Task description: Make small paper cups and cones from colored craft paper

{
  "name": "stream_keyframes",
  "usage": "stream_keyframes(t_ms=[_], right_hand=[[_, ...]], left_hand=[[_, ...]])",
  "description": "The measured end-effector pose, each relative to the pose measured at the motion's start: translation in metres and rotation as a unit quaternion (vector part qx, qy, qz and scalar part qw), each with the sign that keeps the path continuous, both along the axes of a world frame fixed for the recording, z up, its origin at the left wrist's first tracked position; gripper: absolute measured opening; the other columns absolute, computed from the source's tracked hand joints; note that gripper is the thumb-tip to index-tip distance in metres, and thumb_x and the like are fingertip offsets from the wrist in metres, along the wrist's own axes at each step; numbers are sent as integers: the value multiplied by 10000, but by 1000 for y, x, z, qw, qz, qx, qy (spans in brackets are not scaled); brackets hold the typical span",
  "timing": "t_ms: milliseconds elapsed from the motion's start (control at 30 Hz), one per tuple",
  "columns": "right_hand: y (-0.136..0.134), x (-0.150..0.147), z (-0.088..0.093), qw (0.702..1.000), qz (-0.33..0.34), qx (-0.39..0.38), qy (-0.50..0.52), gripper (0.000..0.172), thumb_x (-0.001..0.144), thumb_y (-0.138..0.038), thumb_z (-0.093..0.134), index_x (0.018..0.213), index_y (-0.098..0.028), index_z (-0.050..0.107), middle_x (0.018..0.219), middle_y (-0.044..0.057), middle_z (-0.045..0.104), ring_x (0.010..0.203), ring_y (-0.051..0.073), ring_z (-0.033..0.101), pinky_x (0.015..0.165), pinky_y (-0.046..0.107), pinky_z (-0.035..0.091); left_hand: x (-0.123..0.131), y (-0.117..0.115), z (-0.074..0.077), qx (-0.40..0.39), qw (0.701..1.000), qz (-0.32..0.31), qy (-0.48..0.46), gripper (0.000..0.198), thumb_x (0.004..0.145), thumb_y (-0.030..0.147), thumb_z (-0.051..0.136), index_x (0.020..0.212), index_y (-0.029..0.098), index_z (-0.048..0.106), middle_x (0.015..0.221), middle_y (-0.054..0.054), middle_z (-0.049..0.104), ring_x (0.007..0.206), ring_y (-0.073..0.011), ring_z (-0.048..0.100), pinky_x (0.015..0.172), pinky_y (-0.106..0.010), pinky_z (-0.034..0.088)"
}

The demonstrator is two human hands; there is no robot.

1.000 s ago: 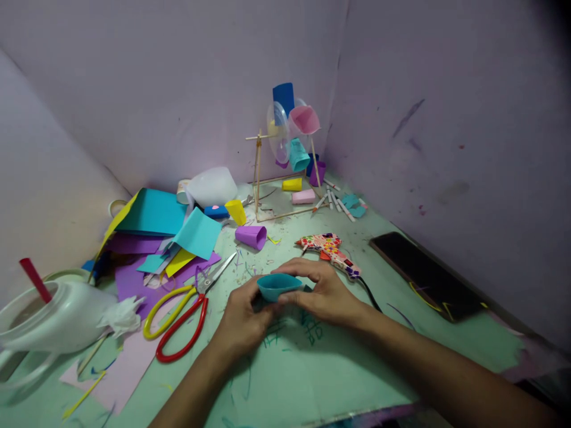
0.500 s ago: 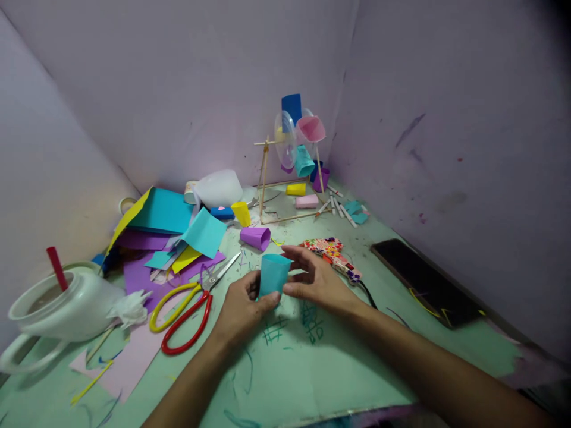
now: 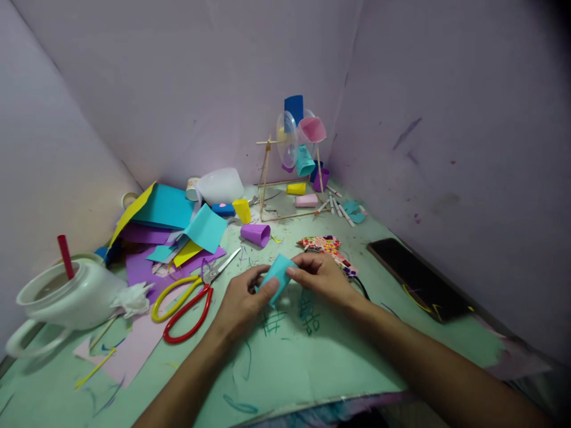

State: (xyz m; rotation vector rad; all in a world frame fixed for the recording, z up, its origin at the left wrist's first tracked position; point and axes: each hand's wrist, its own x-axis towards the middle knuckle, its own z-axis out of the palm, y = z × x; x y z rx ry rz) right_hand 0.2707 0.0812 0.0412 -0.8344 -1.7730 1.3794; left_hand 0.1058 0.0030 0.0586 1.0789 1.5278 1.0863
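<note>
Between my two hands is a light-blue paper cup (image 3: 280, 274), tilted and looking flattened from this side. My left hand (image 3: 246, 300) grips its lower left part, thumb across the front. With thumb and fingertips, my right hand (image 3: 319, 276) pinches its upper right edge. Just beyond lies a purple paper cup (image 3: 256, 235) on its side. A flower-patterned glue gun (image 3: 323, 244) rests behind my right hand, partly hidden by it. Scissors (image 3: 206, 291) with one yellow and one red handle lie open to the left of my left hand.
At the back stands a stick frame (image 3: 266, 178) carrying a clear disc wheel with coloured paper cups. Coloured paper sheets (image 3: 165, 205) pile up at left, near a white pot (image 3: 89, 303) with a red stick. Markers (image 3: 341, 211) and a phone (image 3: 413, 276) lie to the right.
The light-blue cup has gone from upright to tilted rightward. My right hand, its fingers apart before, has closed on the cup's upper edge. My left hand keeps its hold.
</note>
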Motion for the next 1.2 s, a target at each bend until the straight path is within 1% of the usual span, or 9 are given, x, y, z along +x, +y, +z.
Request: stream_keyframes(t_ms=[133,400,567,667,767,867,933,1033,1200], right_hand=[[4,2,-3,1000,-15,10,19,246,748,-382,598,644,-160,598,504,-42,487,455,87,440,455,215,358],[-9,-1,-1,982,-52,174,46,55,717,-190,655,668,-188,682,803,50,648,719,168,587,606,282,466],[-11,-1,-6,957,-63,272,78,97,735,-119,647,759,-206,683,1030,75,581,799,169,569,535,253,479],[-13,0,-8,958,-50,278,53,305,737,-149,671,1026,-243,645,1115,85,567,857,189,564,568,269,500],[-14,1,-6,968,-67,243,13,689,686,-249,750,1307,-272,452,1244,108,504,877,198,546,661,315,519],[-11,3,-3,986,-43,156,26,908,614,-343,803,1386,-276,330,1358,118,436,1049,245,524,873,403,474],[-9,4,-1,995,40,91,32,892,601,-340,812,1368,-263,361,1350,109,471,1142,266,508,947,418,427],[-11,3,0,991,130,18,22,700,609,-270,803,1242,-221,507,1231,89,589,1072,259,584,896,386,464],[-16,-3,-1,994,88,-59,31,524,630,-295,762,1105,-165,585,1038,94,676,970,264,631,837,393,491]], left_hand=[[-10,2,-1,-42,990,49,-123,436,829,437,460,1105,112,552,774,-50,600,541,-133,549,383,-213,422],[1,-1,-7,-63,961,35,-266,273,867,248,479,1066,85,566,803,-87,651,631,-177,658,534,-262,543],[6,-1,-9,-57,951,48,-301,208,865,170,461,1012,78,576,765,-89,662,597,-167,654,543,-266,549],[6,0,-8,-63,945,60,-315,180,866,153,447,985,86,565,720,-80,663,558,-152,637,540,-272,547],[5,0,-7,-74,941,58,-325,177,870,159,433,964,87,564,704,-83,665,540,-144,624,538,-268,538],[4,0,-8,-93,940,42,-326,193,879,200,411,873,99,575,653,-71,648,477,-128,590,456,-231,491],[4,0,-10,-111,940,23,-322,244,885,250,400,791,106,573,597,-59,622,423,-119,551,395,-218,448],[5,0,-12,-126,946,-8,-300,287,867,319,418,732,118,572,511,-30,570,370,-117,504,349,-219,411],[-7,0,-3,-94,977,8,-191,364,755,486,553,742,124,591,507,-6,567,365,-111,500,338,-204,375]])
